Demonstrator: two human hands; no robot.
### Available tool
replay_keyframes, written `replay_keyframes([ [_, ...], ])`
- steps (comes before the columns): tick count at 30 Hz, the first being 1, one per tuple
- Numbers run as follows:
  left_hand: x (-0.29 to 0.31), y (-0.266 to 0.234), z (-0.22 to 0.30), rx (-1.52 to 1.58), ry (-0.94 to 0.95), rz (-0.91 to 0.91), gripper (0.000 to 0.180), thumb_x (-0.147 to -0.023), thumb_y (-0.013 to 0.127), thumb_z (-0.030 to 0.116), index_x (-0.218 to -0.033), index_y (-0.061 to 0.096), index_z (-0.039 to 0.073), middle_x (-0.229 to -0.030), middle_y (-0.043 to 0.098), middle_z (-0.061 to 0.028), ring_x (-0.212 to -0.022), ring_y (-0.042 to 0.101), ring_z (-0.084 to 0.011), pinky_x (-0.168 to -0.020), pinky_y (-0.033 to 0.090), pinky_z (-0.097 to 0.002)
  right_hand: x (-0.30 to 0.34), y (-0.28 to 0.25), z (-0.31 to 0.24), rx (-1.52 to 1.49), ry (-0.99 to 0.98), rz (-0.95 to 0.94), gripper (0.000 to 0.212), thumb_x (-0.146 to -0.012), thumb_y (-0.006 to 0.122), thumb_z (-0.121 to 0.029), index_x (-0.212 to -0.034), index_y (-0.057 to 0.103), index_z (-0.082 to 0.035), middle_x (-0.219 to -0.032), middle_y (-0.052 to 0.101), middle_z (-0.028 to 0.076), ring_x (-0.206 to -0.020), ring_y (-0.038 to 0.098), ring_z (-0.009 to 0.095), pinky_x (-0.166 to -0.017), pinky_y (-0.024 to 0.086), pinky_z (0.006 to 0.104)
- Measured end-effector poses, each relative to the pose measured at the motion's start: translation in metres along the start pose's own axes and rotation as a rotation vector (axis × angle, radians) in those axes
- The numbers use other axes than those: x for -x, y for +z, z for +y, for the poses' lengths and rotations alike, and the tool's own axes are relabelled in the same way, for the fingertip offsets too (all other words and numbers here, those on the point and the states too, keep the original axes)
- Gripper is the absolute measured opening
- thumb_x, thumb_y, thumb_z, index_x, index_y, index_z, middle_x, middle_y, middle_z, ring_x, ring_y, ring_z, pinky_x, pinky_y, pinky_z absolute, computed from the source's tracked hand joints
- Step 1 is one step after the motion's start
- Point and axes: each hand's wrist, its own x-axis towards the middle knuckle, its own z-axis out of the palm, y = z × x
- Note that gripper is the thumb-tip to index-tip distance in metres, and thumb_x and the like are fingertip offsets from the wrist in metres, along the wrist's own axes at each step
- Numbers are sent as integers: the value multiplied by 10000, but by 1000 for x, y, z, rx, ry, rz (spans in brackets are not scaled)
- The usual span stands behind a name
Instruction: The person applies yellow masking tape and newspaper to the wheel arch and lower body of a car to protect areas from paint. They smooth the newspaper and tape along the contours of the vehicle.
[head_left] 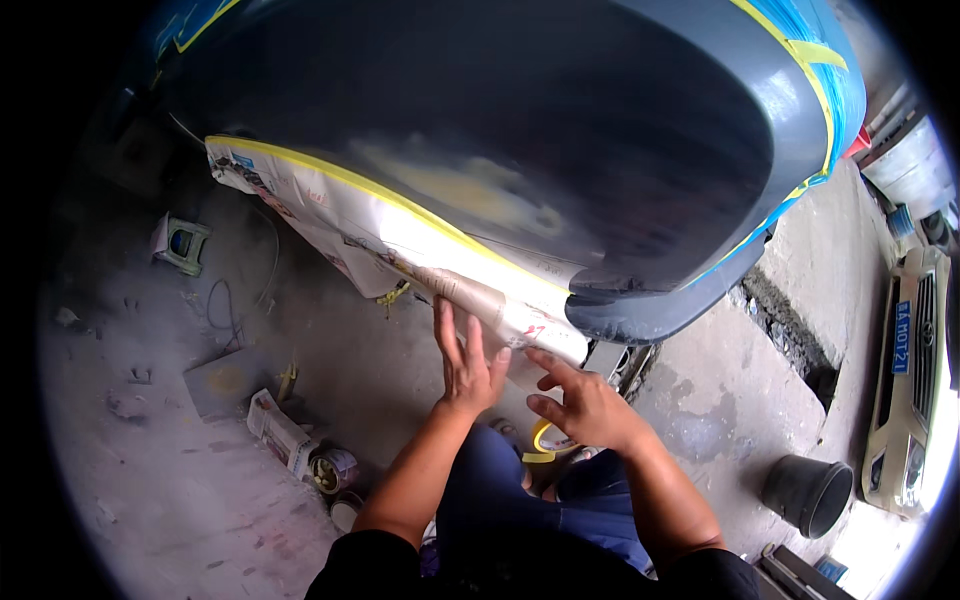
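A dark grey car body panel (640, 150) with a pale, rubbed-looking patch (480, 190) fills the upper middle. White printed masking paper (330, 215) hangs along its lower edge, fixed by a strip of yellow masking tape (400, 205). My left hand (466, 368) lies open, fingers stretched against the paper's lower part. My right hand (588, 402) reaches the paper's right end with its index finger, the other fingers curled. A roll of yellow masking tape (543, 438) with a loose tail shows under the right hand, seemingly held there; the exact grip is hidden.
Blue film (848, 95) edged with yellow tape covers the right side. A small stool (183, 245), a carton (280, 432) and a can (333, 470) stand left on the dusty floor. Right are a black bucket (808, 495), a broken floor channel (790, 325) and a car front (908, 390).
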Motion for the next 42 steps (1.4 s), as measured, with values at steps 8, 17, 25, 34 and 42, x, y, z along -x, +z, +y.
replay_keyframes([
  [8, -3, 77, -15, -277, 227, -24, 641, -898, 629, 359, -1488, 399, 258, -1560, 221, -218, -1399, 238, -481, -1075, 234, -679, -18, -37, 30, 6, -169, 180, 656, -894, 689, -227, -1455, 410, -34, -1032, 676, 214, -665, 648, 260, -676, 519, 347],
  [17, -9, 96, -4, -454, 279, 116, 534, -909, 547, 388, -1416, 497, 231, -1526, 333, -218, -1402, 280, -376, -1125, 149, -613, 18, -37, 35, -453, -310, 127, 315, -929, 693, -202, -1145, 626, 16, -803, 625, 1, -727, 573, 65, -643, 473, 241],
  [25, -21, 67, -20, -476, 435, 153, 485, -846, 628, 300, -1305, 538, 176, -1426, 465, -75, -1319, 395, -277, -1053, 316, -532, -52, -32, 50, -756, -542, -78, 303, -942, 669, -333, -991, 593, -44, -985, 640, 70, -839, 617, 142, -777, 502, 300],
  [34, -83, -20, -46, -446, 533, 347, 505, -846, 628, 159, -1337, 548, 72, -1440, 441, -192, -1332, 394, -414, -1100, 338, -524, -80, -30, 61, -590, -629, 24, 321, -978, 612, -351, -973, 606, -30, -1247, 639, 105, -1180, 531, 185, -1018, 407, 349],
  [42, -81, -9, -62, -529, 408, 178, 602, -896, 608, 328, -1438, 470, 103, -1558, 315, -176, -1448, 242, -419, -1157, 216, -569, -77, -38, 74, -472, -591, 184, 314, -972, 634, -317, -883, 536, -32, -1185, 675, 142, -1069, 596, 160, -917, 477, 318],
])
